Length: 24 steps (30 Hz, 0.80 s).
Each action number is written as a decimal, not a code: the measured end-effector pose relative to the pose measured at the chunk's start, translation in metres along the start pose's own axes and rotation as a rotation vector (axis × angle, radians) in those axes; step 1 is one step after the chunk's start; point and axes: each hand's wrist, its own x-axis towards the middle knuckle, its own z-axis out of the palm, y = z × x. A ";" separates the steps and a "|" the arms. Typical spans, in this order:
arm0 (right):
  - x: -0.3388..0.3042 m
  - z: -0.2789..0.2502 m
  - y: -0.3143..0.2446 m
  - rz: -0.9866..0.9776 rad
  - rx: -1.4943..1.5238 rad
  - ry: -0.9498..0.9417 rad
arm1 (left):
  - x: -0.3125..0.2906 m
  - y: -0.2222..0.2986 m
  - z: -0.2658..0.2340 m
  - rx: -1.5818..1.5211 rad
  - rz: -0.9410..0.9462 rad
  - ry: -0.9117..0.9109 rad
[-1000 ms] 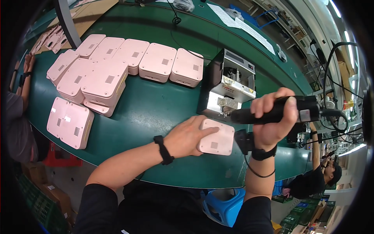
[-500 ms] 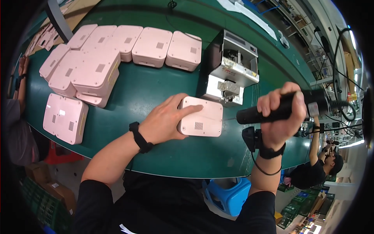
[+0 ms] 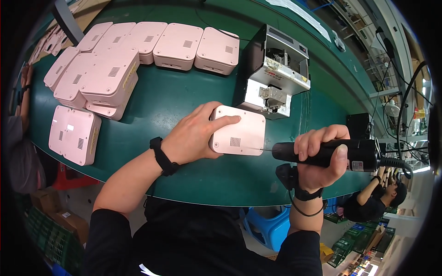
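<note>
A pale pink plastic box (image 3: pixel 244 131) with rounded corners, corner screw holes and a small vent grille lies on the green table. My left hand (image 3: pixel 195 133) is closed around its left side, thumb across the top face. In my right hand (image 3: pixel 321 154) is a black electric screwdriver (image 3: pixel 354 154), gripped around its body and held nearly level. Its thin bit points left and reaches the box's lower right corner, by the screw hole there. Whether a screw sits on the tip is too small to tell.
Several similar pink boxes (image 3: pixel 177 46) stand in rows and stacks at the far left, one more (image 3: pixel 73 133) nearer. A black and silver screw feeder machine (image 3: pixel 276 69) stands beyond my box. A blue stool (image 3: pixel 269 225) is below the table edge. Another person (image 3: pixel 368 198) works at the right.
My right hand has brought the screwdriver down and slightly left, so its bit now meets the box's lower right corner. My left hand keeps its hold on the box.
</note>
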 end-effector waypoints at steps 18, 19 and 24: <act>0.077 0.009 0.003 -0.076 -0.057 0.087 | -0.003 0.006 0.000 -0.003 -0.056 -0.020; 0.074 0.009 0.003 -0.041 -0.058 0.075 | -0.002 0.005 0.001 -0.012 -0.054 -0.020; 0.031 0.029 -0.015 0.048 0.117 -0.018 | -0.004 0.004 -0.001 -0.010 -0.057 -0.009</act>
